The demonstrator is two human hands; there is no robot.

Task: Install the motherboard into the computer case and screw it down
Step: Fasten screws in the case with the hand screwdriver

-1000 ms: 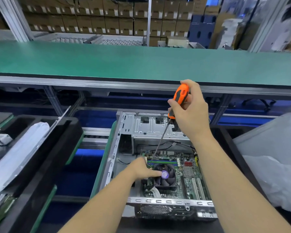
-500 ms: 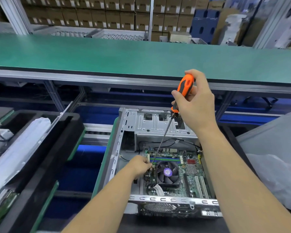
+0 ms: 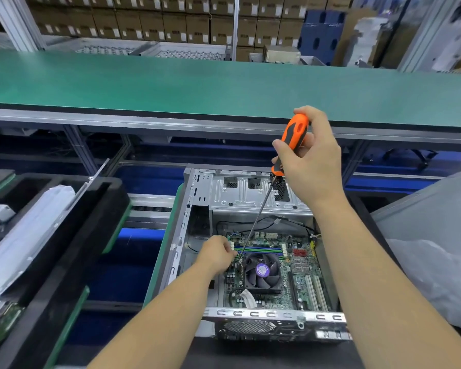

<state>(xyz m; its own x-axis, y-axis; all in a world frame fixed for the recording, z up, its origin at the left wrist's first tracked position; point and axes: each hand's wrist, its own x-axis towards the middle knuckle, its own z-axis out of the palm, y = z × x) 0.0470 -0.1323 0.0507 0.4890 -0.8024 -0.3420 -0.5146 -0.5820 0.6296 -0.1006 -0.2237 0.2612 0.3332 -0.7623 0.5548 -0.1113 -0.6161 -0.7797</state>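
Motherboard, one green board, is seen lying flat inside one open metal computer case at lower centre of the frame. One black cooling fan with a purple centre label sits on the board. One screwdriver with an orange and black handle is gripped in the right hand, above centre, fingers curled round the handle. Its long thin shaft slants down and left, the tip meeting the board just left of the fan. The left hand is held at the tip with fingers curled; whether a screw is pinched cannot be told. One black foam tray fills the lower left. One green bench top crosses the upper frame.
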